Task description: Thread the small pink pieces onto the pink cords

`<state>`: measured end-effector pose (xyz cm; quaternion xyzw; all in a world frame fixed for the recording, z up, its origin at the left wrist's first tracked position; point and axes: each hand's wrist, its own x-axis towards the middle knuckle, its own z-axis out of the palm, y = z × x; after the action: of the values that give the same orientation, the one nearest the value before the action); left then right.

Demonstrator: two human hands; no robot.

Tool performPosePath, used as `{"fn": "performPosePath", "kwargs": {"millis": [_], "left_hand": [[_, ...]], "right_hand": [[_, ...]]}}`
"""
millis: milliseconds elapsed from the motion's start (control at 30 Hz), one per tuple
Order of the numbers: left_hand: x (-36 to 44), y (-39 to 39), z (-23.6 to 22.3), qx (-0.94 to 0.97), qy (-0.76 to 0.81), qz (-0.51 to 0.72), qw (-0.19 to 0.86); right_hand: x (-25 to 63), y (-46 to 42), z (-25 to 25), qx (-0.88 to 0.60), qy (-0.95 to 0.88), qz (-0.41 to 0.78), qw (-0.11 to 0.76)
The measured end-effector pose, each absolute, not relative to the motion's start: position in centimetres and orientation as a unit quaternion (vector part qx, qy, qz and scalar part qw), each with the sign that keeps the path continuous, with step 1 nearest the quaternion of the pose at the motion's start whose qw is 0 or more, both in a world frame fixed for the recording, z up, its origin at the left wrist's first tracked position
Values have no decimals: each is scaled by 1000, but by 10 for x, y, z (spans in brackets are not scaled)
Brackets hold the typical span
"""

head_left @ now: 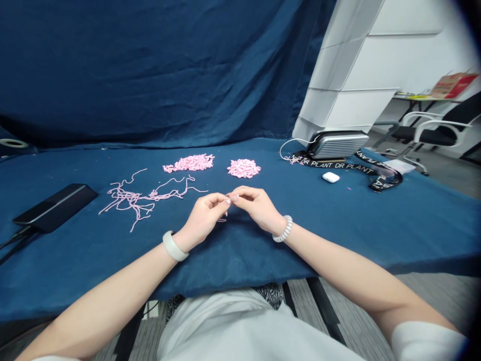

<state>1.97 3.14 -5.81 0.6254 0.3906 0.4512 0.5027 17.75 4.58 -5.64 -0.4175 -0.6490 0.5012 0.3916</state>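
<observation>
My left hand and my right hand meet above the blue cloth, fingertips pinched close together. Between them they appear to hold a thin pink cord, and a short end dangles below. A loose tangle of pink cord lies to the left of my hands. Beyond my fingertips are two heaps of small pink pieces, one farther left and one nearly straight ahead.
A black phone lies at the left. At the far right of the table are a silver case, a black DR PLANT lanyard and a white earbud case. A blue backdrop, white cabinet and chair stand behind.
</observation>
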Motion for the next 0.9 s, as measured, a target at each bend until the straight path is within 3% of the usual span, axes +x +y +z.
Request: {"fn": "performPosePath", "kwargs": {"millis": [533,900], "left_hand": [[21,34,-64,594,419,443,524],[27,58,-86,580,462,433,512]], "right_hand": [[176,48,-55,-469,-630,485,385],[177,79,-89,-508,-627,477,347]]}}
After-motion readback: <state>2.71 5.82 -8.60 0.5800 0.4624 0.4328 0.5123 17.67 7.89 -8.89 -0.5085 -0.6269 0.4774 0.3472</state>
